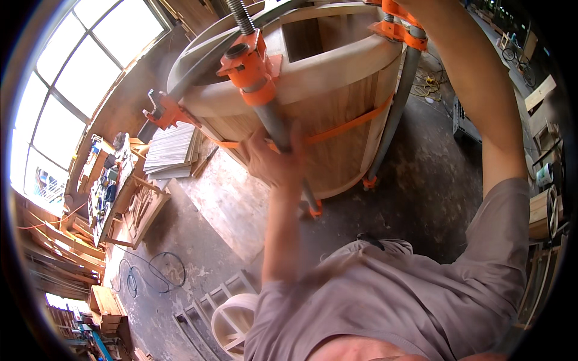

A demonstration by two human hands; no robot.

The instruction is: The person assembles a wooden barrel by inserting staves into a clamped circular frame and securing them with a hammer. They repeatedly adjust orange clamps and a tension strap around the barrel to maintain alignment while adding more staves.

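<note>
A large round wooden tub with upright staves and a thick pale rim stands in front of me. An orange strap runs around its side. My left hand is closed around the grey pipe of a pipe clamp, below its orange head. My right arm reaches to the far right of the rim, with my right hand cut off by the upper edge, beside another orange clamp head. Its fingers do not show. A third clamp sits at the tub's left.
Stacked boards lie left of the tub, beside a cluttered workbench. A flat panel lies on the floor. A coiled cable, a slatted frame and a round wooden piece are nearer me. A dark crate stands at right.
</note>
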